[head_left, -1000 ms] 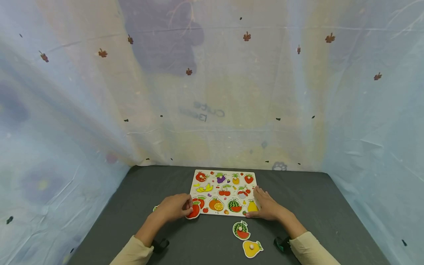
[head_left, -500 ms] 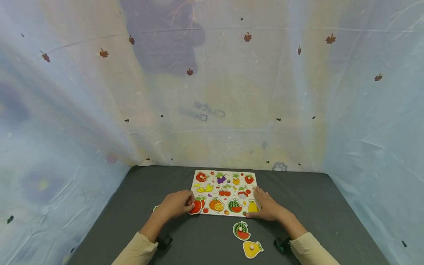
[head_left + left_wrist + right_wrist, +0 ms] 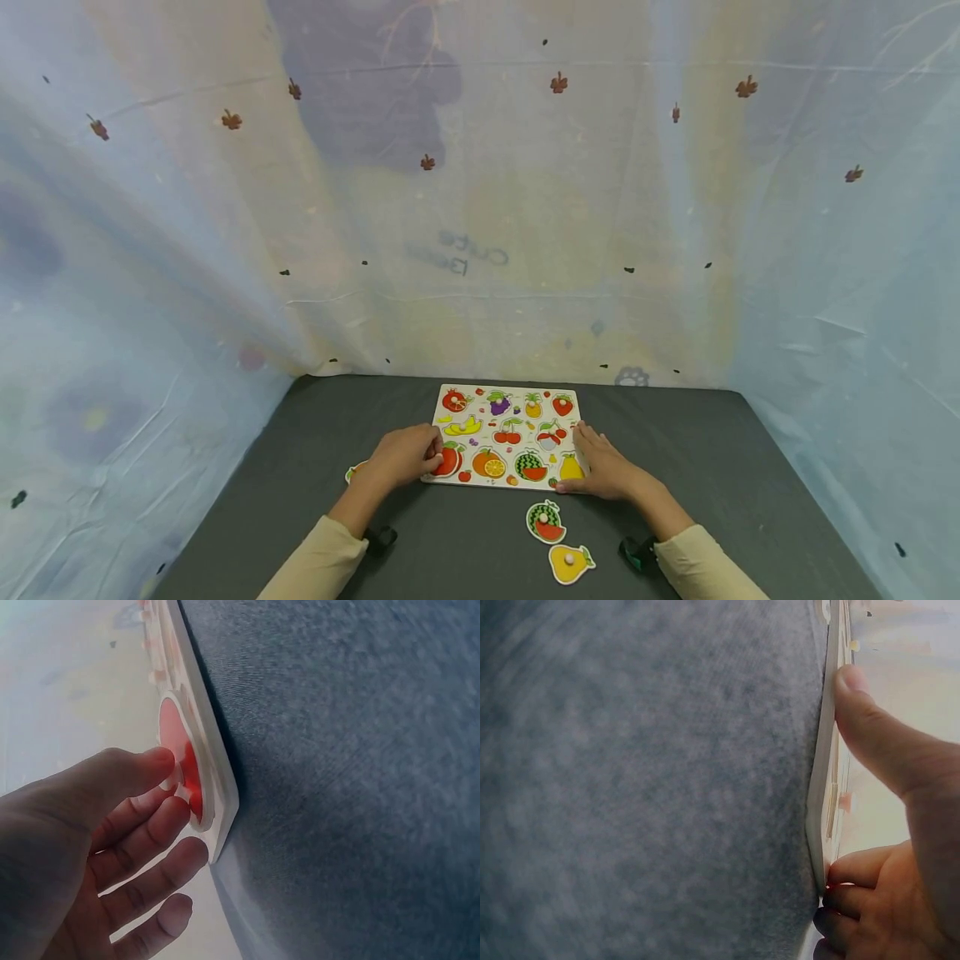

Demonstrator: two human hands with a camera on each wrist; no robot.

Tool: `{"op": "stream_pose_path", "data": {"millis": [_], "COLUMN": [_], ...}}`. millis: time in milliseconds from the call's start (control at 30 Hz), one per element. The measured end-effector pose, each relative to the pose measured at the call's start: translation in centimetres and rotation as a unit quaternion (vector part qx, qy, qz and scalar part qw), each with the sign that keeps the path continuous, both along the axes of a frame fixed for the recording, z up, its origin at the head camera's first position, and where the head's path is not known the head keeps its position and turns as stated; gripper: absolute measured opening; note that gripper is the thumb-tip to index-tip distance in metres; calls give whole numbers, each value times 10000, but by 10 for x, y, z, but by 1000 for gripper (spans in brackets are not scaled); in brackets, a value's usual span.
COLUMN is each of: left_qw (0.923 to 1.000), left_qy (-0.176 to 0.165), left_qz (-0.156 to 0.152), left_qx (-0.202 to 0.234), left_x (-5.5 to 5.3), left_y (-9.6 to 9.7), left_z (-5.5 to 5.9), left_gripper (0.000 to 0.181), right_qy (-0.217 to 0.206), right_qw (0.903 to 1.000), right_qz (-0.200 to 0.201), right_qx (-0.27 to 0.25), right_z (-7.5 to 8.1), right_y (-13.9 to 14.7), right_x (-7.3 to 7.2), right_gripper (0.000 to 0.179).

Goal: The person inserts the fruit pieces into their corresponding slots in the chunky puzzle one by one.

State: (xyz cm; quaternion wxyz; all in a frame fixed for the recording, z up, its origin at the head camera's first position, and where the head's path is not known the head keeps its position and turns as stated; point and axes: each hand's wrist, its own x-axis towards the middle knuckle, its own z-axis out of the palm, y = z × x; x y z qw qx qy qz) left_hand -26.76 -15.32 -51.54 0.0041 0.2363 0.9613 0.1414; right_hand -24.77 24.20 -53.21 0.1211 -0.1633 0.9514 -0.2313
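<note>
In the head view my left hand [image 3: 407,455] is at the front left corner of the fruit puzzle board [image 3: 475,439]. Thumb and forefinger pinch the knob of a red apple piece [image 3: 181,750], which lies against the board's face in the left wrist view. The other fingers are loosely bent and apart from it. My right hand [image 3: 604,467] rests on the board's front right corner, fingers along the right edge, thumb [image 3: 856,697] on the front edge. It partly covers the yellow pear picture [image 3: 571,467].
On the dark table [image 3: 675,433], a watermelon piece [image 3: 545,522] and a yellow pear piece [image 3: 570,565] lie in front of the board. Another piece [image 3: 350,473] shows partly behind my left hand. A patterned curtain [image 3: 525,208] hangs behind.
My left hand has carried the apple piece from below the board's front edge up and slightly right, over the apple picture. My right hand has stayed at its corner.
</note>
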Motion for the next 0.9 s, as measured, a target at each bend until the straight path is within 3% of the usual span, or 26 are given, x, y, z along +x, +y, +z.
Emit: {"op": "stream_pose_path", "data": {"millis": [900], "left_qw": [9997], "left_qy": [158], "left_qz": [-148], "left_qx": [-151], "left_x": [-11], "left_y": [9], "left_z": [-7], "left_gripper": [21], "right_qy": [0], "right_qw": [10000], "right_qz": [11], "right_qx": [-32], "right_z": [1], "right_y": [1], "right_x": [1], "right_gripper": [124]}}
